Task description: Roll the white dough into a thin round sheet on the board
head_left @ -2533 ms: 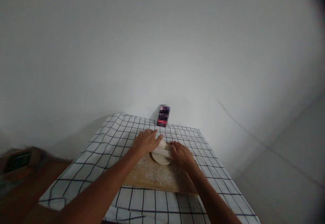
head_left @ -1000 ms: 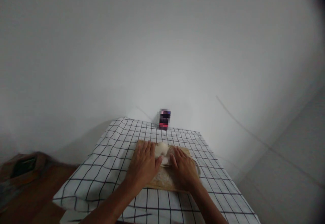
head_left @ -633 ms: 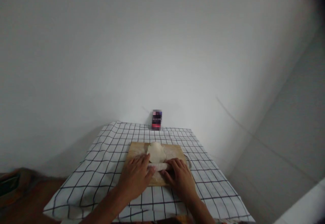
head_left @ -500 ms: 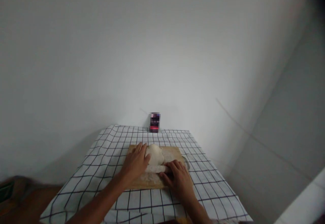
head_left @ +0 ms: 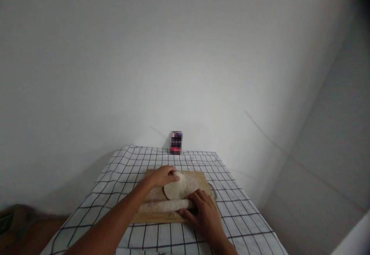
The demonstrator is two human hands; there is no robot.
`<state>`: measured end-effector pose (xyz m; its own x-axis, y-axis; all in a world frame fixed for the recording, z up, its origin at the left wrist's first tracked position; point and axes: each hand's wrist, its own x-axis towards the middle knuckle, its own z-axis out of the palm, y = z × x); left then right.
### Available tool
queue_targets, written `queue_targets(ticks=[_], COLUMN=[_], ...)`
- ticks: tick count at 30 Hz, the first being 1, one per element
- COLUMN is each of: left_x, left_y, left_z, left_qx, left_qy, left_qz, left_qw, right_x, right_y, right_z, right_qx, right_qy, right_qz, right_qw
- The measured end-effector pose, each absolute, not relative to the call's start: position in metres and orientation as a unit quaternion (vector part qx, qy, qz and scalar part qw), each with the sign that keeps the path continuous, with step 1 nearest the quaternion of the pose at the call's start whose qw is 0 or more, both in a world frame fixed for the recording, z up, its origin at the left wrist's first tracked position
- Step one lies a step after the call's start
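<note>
- While the right hand [head_left: 202, 210] is curled around the right end of the rolling pin [head_left: 166, 205], the pin lies crosswise on the near part of the wooden board [head_left: 196, 180].
- Left hand [head_left: 164, 176]: half-curled, thumb on the far edge of the dough sheet [head_left: 175, 189]; whether the fingers pinch it cannot be told.
- Dough sheet: on the board, just beyond the pin.
- Board: on the checked cloth [head_left: 245, 228].
</note>
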<state>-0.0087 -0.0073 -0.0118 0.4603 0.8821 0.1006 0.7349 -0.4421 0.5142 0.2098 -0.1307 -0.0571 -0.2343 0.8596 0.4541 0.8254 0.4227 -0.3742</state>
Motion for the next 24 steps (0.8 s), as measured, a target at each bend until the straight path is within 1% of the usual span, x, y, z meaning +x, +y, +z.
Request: queue_targets(ticks=[5, 10, 12, 15, 17, 20, 24], left_x=[-0.009, -0.019, -0.02, -0.018, -0.017, -0.016, -0.014], left_y=[-0.014, -0.035, -0.045, -0.055, -0.055, -0.05, -0.046], left_z=[0.001, -0.001, -0.009, -0.023, -0.031, -0.037, -0.037], left_qx=[0.845, 0.828, 0.821, 0.812, 0.805, 0.796, 0.786], left_qy=[0.447, 0.484, 0.507, 0.528, 0.536, 0.558, 0.574], left_qz=[0.171, 0.189, 0.205, 0.246, 0.254, 0.233, 0.225], left_qw=[0.239, 0.212, 0.165, 0.052, -0.002, -0.024, -0.039], right_x=[0.219, 0.232, 0.235, 0.235, 0.236, 0.238, 0.241], right_y=[-0.125, -0.111, -0.103, -0.084, -0.066, -0.037, -0.013], right_z=[-0.058, -0.053, -0.046, -0.03, -0.02, -0.012, -0.019], right_qx=[-0.536, -0.563, -0.573, -0.576, -0.563, -0.516, -0.496], right_qy=[-0.787, -0.768, -0.768, -0.775, -0.79, -0.83, -0.849], right_qz=[0.056, 0.037, 0.039, 0.049, 0.054, 0.056, 0.037], right_qw=[0.299, 0.303, 0.283, 0.255, 0.238, 0.203, 0.177])
